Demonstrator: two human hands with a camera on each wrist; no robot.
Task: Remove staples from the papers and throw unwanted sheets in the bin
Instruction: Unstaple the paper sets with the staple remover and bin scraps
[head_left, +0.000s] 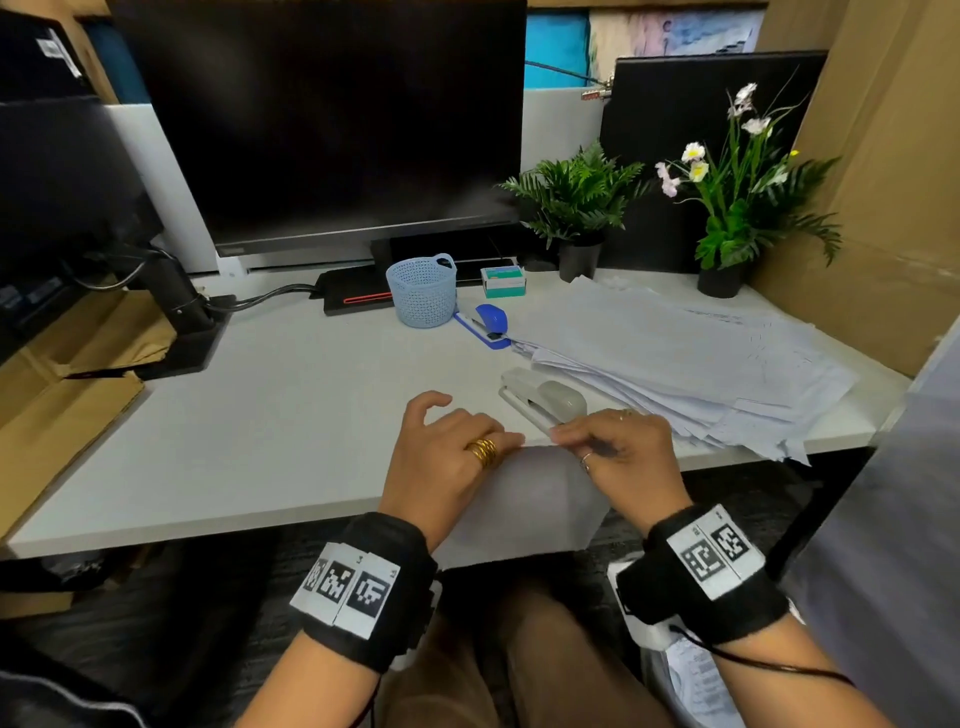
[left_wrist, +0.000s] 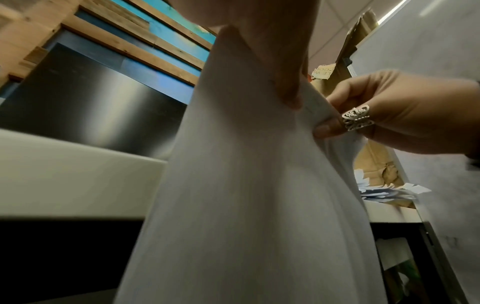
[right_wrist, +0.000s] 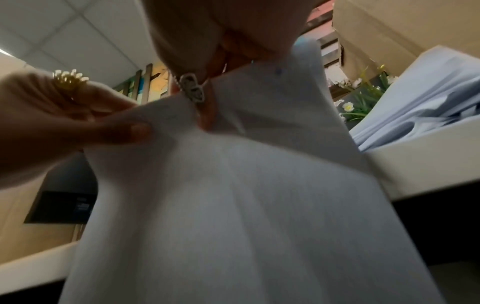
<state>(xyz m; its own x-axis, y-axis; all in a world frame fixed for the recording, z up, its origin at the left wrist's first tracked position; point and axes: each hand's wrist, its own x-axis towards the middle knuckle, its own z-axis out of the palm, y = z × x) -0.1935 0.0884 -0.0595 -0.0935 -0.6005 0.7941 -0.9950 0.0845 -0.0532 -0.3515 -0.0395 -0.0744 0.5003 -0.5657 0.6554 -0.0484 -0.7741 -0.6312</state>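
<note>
hands are meeting at the front edge of the white desk (head_left: 249, 441), and you are holding a set of white paper sheets (head_left: 524, 499) that is hanging down over that edge toward your lap. your left hand (head_left: 447, 457), wearing a gold coil ring, is pinching the top edge of the sheets between thumb and fingers. your right hand (head_left: 618, 457), wearing silver rings, is pinching the same top edge just beside it. a grey stapler (head_left: 543, 400) is lying just behind your hands, touching the loose pile of white papers (head_left: 675, 358) spreading across the right of the desk.
</note>
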